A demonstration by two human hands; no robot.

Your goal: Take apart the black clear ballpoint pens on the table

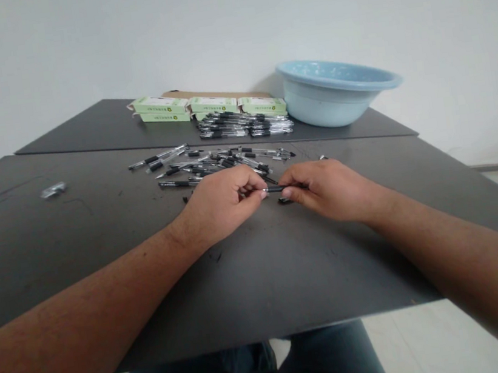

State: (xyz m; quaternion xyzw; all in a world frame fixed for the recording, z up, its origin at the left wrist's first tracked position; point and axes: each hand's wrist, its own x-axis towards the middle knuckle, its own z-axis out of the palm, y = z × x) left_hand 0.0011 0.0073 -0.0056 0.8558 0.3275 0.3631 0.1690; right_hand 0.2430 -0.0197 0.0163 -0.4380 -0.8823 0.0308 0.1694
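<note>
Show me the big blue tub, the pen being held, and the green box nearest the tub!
Blue tub (323,103), head view: its outer wall.
Held pen (274,189), head view: its visible black section.
Green box nearest the tub (265,106), head view: its front side.

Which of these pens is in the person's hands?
The black-gripped pen held between the left hand and right hand; the other visible pens lie unheld, loose or stacked.
</note>
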